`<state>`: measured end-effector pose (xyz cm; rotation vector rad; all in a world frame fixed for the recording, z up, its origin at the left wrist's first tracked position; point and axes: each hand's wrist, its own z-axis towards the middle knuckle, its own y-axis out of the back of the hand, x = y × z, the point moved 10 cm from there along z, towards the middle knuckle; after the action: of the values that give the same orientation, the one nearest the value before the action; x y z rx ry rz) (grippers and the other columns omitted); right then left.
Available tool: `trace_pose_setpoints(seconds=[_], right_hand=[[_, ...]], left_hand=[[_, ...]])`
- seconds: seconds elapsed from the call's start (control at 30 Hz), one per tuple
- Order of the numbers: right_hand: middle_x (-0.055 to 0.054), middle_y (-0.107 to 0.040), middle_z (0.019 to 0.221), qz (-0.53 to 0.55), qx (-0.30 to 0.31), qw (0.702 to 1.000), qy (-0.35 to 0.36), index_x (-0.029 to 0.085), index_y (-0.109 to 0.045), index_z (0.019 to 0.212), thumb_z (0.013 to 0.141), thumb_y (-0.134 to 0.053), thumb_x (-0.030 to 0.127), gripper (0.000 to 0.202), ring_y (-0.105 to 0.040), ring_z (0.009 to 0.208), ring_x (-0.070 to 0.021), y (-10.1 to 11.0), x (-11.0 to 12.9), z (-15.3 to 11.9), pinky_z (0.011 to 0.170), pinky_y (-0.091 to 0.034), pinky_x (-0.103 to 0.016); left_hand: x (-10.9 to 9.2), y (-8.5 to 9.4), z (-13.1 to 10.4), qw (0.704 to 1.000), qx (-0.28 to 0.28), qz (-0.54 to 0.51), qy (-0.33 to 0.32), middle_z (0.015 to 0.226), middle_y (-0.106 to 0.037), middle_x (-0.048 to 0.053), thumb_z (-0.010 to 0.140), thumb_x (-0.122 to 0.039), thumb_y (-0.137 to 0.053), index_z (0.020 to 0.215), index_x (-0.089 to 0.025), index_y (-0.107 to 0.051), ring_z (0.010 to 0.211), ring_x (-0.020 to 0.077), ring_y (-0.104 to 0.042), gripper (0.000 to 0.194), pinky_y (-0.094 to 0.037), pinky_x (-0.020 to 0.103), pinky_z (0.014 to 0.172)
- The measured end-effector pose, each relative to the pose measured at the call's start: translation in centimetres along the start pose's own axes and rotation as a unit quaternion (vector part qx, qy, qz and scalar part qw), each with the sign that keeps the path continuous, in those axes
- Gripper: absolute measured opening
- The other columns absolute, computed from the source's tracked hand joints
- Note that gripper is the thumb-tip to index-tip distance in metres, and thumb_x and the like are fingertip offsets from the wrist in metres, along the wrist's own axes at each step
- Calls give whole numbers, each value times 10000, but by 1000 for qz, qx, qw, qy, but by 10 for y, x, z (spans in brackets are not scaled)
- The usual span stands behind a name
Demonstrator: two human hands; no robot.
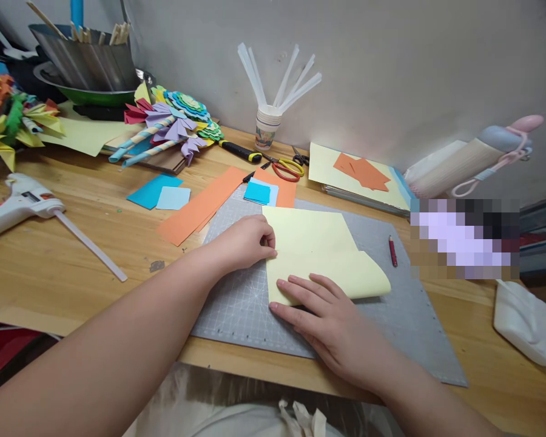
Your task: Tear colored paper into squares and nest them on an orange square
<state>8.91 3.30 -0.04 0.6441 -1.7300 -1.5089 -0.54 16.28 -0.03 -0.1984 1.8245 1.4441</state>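
A sheet of pale yellow paper lies on the grey cutting mat, folded over so its near right side bulges up in a loose curve. My left hand is closed at the sheet's left edge, thumb and fingertips pinched on it. Spread over the near part of the paper, my right hand lies with fingers apart and holds nothing. Just beyond the sheet are small blue paper squares on orange paper. A short dark red pencil rests on the mat at the right.
Left are a glue gun and paper flowers. Scissors, a cutter knife and a paper cup with white sticks stand or lie behind. A paper stack is back right, with a white container nearer.
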Motion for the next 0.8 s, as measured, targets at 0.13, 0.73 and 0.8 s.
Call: trace_pose_setpoints(seconds=[0.13, 0.73, 0.8], right_hand=[[8, -402, 1516, 0, 2, 1000, -6, 337, -487, 1374, 991, -356, 197, 429, -368, 1379, -210, 0, -1, 1, 1104, -310, -506], [13, -408, 1512, 0, -4, 1000, -4, 341, -489, 1371, 987, -373, 197, 427, -380, 1371, -204, 3, -1, 1, 1104, -318, -495], [13, -402, 1516, 1, 1, 1000, -5, 342, -484, 1375, 987, -376, 200, 427, -374, 1376, -206, 1, -1, 0, 1109, -310, -497]], left_hand=[[2, -1, 1, 1000, 4, 1, 4, 894, -605, 17, 729, -238, -683, 715, -182, -659, 827, 169, -578, 62, -438, 294, 732], [0, 1, 0, 1000, 7, 5, 11, 890, -615, 21, 736, -229, -680, 704, -177, -640, 829, 173, -584, 73, -451, 302, 744], [0, 1, 0, 1000, 7, 4, 12, 892, -616, 20, 735, -228, -678, 702, -180, -639, 835, 175, -584, 70, -451, 301, 743]])
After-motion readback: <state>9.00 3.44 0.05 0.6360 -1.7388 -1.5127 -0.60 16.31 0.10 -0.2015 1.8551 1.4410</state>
